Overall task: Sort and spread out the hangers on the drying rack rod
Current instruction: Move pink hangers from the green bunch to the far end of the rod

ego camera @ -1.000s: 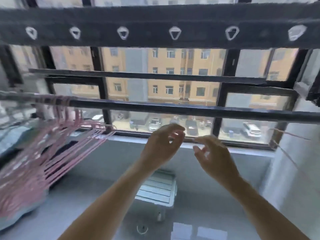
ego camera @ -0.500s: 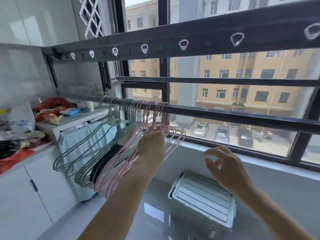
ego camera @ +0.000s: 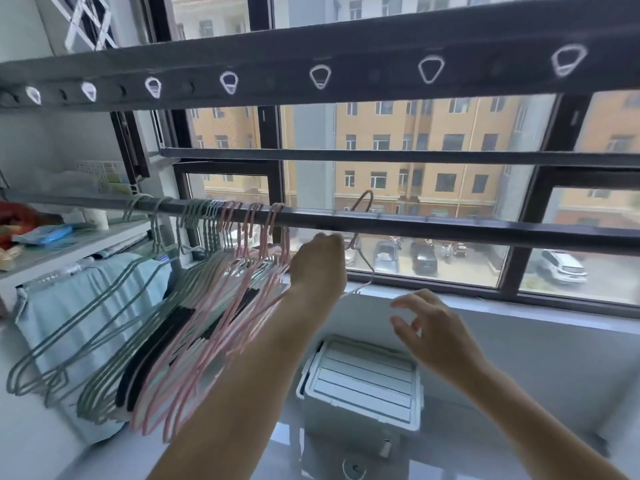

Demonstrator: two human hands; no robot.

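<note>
A dark drying rack rod (ego camera: pixel 450 225) runs across the window at chest height. Bunched at its left end hang several hangers: green ones (ego camera: pixel 104 317) furthest left, a black one (ego camera: pixel 156 348) among them, then pink ones (ego camera: pixel 221 327). My left hand (ego camera: pixel 318 268) is raised just under the rod and grips one pink hanger (ego camera: pixel 360 233), pulled away to the right of the bunch; its hook is tilted above the rod. My right hand (ego camera: pixel 429 330) hovers lower and to the right, fingers spread, holding nothing.
A wide dark bar with white clip rings (ego camera: pixel 322 76) runs overhead, and a thinner bar (ego camera: pixel 415 157) runs behind. A white lidded storage box (ego camera: pixel 363 379) sits on the floor below my hands. A counter with clutter (ego camera: pixel 41 244) stands left, a light blue cloth (ego camera: pixel 86 299) under it.
My left hand has slid right along the rod, drawing one pink hanger away from the bunch. My right hand has stayed low. The view swung left a second ago.
</note>
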